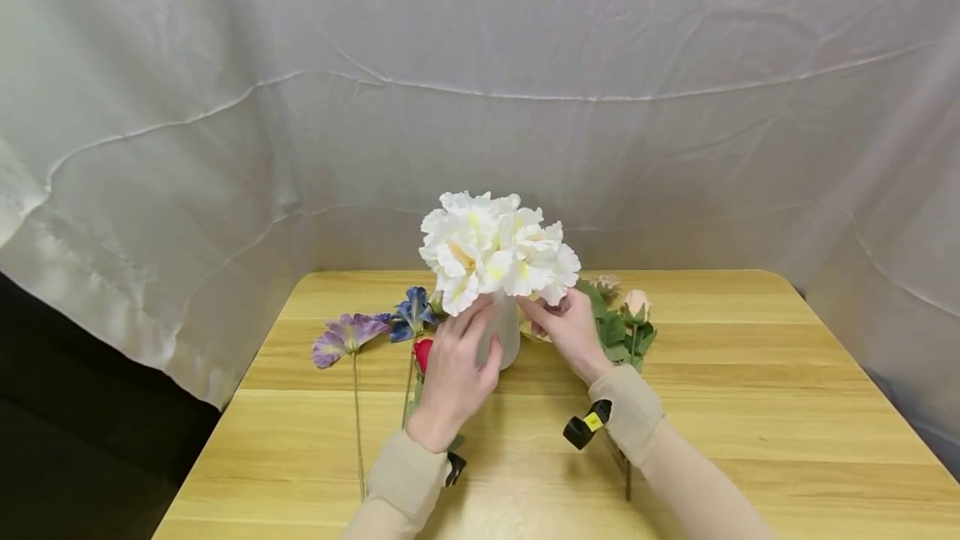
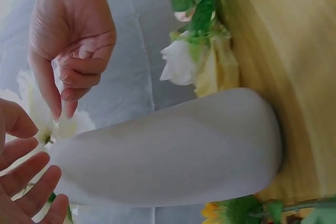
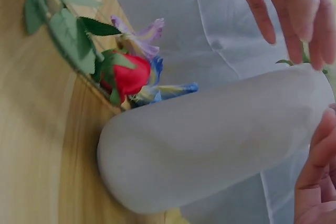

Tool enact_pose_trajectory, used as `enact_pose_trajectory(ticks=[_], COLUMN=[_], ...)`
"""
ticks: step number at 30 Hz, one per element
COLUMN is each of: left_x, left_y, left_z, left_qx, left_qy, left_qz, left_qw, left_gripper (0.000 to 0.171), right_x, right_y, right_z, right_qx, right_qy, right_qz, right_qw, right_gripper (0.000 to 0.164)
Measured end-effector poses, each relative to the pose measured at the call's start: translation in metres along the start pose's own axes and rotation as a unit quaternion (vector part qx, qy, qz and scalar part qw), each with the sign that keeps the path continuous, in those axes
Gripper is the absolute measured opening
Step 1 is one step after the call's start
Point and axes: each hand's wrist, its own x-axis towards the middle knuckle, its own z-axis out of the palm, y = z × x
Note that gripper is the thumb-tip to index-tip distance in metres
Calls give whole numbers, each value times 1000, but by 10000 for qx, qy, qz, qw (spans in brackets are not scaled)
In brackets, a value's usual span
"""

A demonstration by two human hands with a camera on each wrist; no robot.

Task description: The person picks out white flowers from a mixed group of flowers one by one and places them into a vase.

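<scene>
A plain white vase (image 1: 508,336) stands upright on the table, topped by large ruffled white flowers (image 1: 498,248) with yellow centres. My left hand (image 1: 459,361) is beside the vase's neck, under the blooms; its fingers are spread and fairly straight in the left wrist view. On the other side, my right hand (image 1: 567,327) reaches up to the lower petals. Its thumb and index finger (image 2: 48,90) pinch at a white petal's edge, with the other fingers curled. The petals partly hide the vase's mouth, and stems there are barely visible.
Left of the vase lie a purple flower (image 1: 348,337), a blue flower (image 1: 412,312) and a red rose (image 3: 131,74). A pale pink rose (image 1: 637,304) with leaves lies to the right. A white rose (image 2: 179,60) is behind the vase. Grey cloth (image 1: 480,148) hangs behind the wooden table (image 1: 750,407).
</scene>
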Motion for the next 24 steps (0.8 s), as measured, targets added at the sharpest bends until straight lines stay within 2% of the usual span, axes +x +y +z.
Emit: enact_pose_trajectory(ticks=[7,12,15,18,21,24], left_x=[-15,-24,-26,-27,-26,-27], left_y=[5,13,20,27,36,44], left_z=[5,7,7,8,13,17], left_qx=[177,286,365,511,676,836], left_qy=[-480,-1231,-1772,-2315,-2774,-3138], left_qz=[155,210,143,170,362,620], left_qw=[9986,9918,9834,9713,9577,9438], left_gripper=[34,34,34,34,35,36], right_x=[-14,-28,-38,-46,-54,-61], right_y=[3,6,5,3,0,-1], right_z=[-23,-50,-68,-85,-100,-112], right_qx=[-200,-351,-484,-756,-1178,-1678], right_qy=[-337,-334,-393,-491,-618,-847], right_qz=[552,797,834,783,730,679], right_qw=[9977,9956,9946,9928,9884,9798], right_gripper=[28,37,42,41,37,31])
